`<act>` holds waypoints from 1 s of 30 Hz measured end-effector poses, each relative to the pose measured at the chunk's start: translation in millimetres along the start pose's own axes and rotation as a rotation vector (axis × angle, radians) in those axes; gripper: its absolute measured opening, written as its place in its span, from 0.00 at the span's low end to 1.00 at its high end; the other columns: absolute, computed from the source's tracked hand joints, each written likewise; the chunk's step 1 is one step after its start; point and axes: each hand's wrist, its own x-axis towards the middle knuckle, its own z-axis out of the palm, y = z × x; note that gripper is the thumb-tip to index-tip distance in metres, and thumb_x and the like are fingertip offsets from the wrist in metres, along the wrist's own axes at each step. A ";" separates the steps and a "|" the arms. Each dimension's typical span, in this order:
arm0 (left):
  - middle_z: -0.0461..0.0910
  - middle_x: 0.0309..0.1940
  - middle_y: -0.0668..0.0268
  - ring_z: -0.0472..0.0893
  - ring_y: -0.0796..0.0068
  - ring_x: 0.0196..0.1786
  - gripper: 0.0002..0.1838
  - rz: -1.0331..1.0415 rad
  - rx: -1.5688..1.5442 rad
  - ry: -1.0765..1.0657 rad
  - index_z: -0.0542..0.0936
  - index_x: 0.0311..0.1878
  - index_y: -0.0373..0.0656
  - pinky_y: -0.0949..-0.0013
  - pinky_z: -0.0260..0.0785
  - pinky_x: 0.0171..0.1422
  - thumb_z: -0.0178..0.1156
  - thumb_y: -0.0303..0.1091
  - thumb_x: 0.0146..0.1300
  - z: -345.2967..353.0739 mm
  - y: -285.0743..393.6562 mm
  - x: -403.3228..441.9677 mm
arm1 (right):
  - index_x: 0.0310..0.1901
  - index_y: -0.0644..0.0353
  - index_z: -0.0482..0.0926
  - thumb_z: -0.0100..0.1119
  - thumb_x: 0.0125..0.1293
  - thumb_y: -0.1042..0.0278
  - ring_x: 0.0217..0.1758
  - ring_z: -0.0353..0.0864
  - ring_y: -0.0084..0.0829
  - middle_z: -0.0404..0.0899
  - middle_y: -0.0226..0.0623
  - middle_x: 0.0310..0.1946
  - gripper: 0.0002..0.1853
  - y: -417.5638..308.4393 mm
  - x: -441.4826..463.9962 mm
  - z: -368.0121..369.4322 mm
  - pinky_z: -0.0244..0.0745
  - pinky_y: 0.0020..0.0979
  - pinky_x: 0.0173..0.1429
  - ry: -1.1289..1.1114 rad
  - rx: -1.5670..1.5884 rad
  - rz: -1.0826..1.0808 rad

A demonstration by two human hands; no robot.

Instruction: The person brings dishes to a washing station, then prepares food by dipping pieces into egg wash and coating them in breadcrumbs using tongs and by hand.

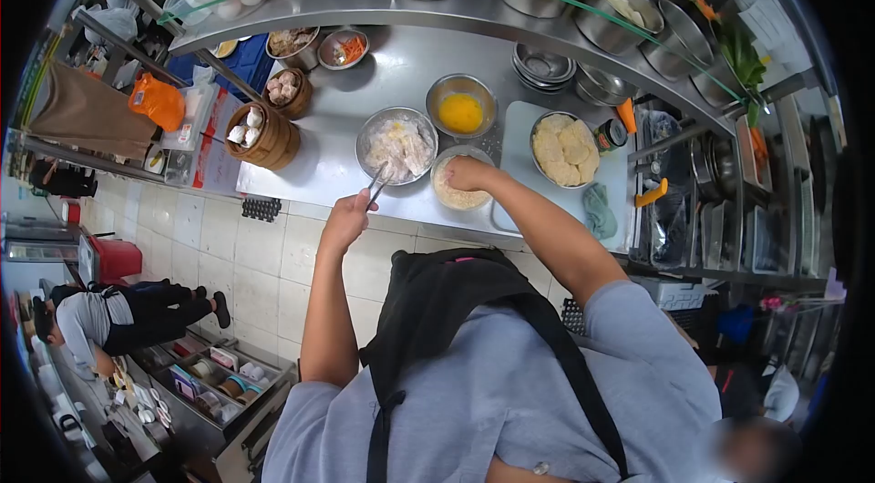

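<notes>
At the shiny steel counter (324, 132), my left hand (344, 220) holds slim metal tongs (375, 187), while my right hand (468, 175), its grip hidden, should press pale crumbs (463, 200) evenly.

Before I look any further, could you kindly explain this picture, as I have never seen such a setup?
There is no machine here: a person works with two bare hands. The only picture comes from a camera worn on the head, looking forward and down, so the scene appears curved.

The left hand holds a thin, tongs-like tool, its tip among pale, floury-looking pieces. The right hand is in a bowl of pale crumbs; whether it grips anything is hidden.

Also on the steel table are a bowl of yellow liquid, crumb-coated-looking pieces and bamboo steamers.
</notes>
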 end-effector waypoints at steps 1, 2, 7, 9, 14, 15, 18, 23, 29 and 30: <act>0.65 0.15 0.76 0.62 0.84 0.18 0.30 0.003 0.003 -0.004 0.84 0.39 0.38 0.73 0.52 0.24 0.49 0.58 0.78 -0.7 3.7 -0.8 | 0.38 0.65 0.85 0.60 0.58 0.64 0.48 0.84 0.53 0.85 0.57 0.41 0.13 1.5 0.9 -6.1 0.77 0.47 0.55 -0.021 -0.010 -0.052; 0.65 0.15 0.76 0.62 0.84 0.18 0.30 0.004 0.002 -0.006 0.84 0.39 0.38 0.73 0.52 0.24 0.49 0.59 0.78 -2.2 6.9 -0.8 | 0.38 0.65 0.85 0.60 0.58 0.64 0.48 0.84 0.53 0.85 0.57 0.41 0.13 2.6 -5.1 -5.4 0.77 0.47 0.55 -0.019 -0.016 -0.055; 0.65 0.15 0.76 0.61 0.84 0.18 0.30 -0.020 -0.033 0.000 0.83 0.39 0.38 0.72 0.52 0.24 0.49 0.58 0.78 -3.0 3.0 -1.1 | 0.48 0.61 0.83 0.64 0.55 0.66 0.59 0.80 0.51 0.82 0.53 0.54 0.18 6.4 -22.9 10.0 0.76 0.45 0.64 0.272 -0.199 0.040; 0.65 0.15 0.76 0.61 0.83 0.18 0.30 -0.035 -0.040 -0.007 0.83 0.39 0.38 0.72 0.52 0.24 0.49 0.58 0.78 -2.8 4.3 -0.4 | 0.49 0.62 0.83 0.64 0.54 0.67 0.59 0.80 0.52 0.82 0.53 0.54 0.19 -5.2 -23.8 -5.2 0.76 0.45 0.64 0.152 -0.183 0.052; 0.64 0.15 0.76 0.61 0.83 0.18 0.29 -0.026 -0.063 0.005 0.83 0.38 0.38 0.73 0.51 0.24 0.49 0.58 0.78 -1.8 1.6 2.9 | 0.46 0.63 0.82 0.66 0.52 0.67 0.59 0.81 0.52 0.82 0.54 0.51 0.19 -18.6 -33.6 -14.2 0.76 0.46 0.64 0.146 -0.151 0.011; 0.64 0.15 0.76 0.61 0.83 0.18 0.29 -0.027 -0.068 0.007 0.83 0.38 0.38 0.73 0.51 0.24 0.49 0.58 0.78 -2.0 2.1 2.1 | 0.45 0.64 0.82 0.67 0.51 0.66 0.58 0.81 0.53 0.82 0.54 0.50 0.19 -19.2 -35.3 -15.3 0.76 0.47 0.63 0.193 -0.151 0.002; 0.65 0.15 0.76 0.61 0.84 0.18 0.29 -0.033 -0.064 0.016 0.83 0.38 0.38 0.73 0.51 0.24 0.50 0.57 0.78 -2.6 0.6 1.0 | 0.44 0.64 0.83 0.67 0.52 0.66 0.55 0.82 0.54 0.83 0.55 0.48 0.17 -19.1 -46.2 -17.5 0.77 0.48 0.62 0.239 -0.211 -0.081; 0.65 0.15 0.75 0.61 0.83 0.18 0.29 -0.028 -0.049 0.017 0.84 0.39 0.39 0.72 0.52 0.24 0.50 0.58 0.78 -6.7 2.9 -1.1 | 0.41 0.66 0.83 0.64 0.56 0.66 0.51 0.83 0.56 0.84 0.57 0.44 0.14 -23.3 -33.9 -37.4 0.77 0.49 0.59 0.099 -0.156 -0.054; 0.66 0.15 0.75 0.63 0.82 0.19 0.29 -0.023 -0.018 0.005 0.84 0.39 0.38 0.72 0.55 0.26 0.49 0.58 0.78 -2.1 6.5 3.6 | 0.35 0.67 0.84 0.62 0.59 0.64 0.50 0.84 0.57 0.85 0.57 0.41 0.12 -12.9 5.5 -0.8 0.77 0.49 0.59 -0.032 -0.107 0.010; 0.66 0.15 0.75 0.63 0.82 0.19 0.29 -0.026 -0.019 0.006 0.84 0.39 0.38 0.72 0.55 0.26 0.49 0.58 0.78 -1.4 5.8 2.9 | 0.36 0.68 0.84 0.64 0.58 0.65 0.50 0.84 0.57 0.84 0.59 0.41 0.13 -13.1 3.6 -4.3 0.77 0.49 0.59 -0.040 -0.111 -0.052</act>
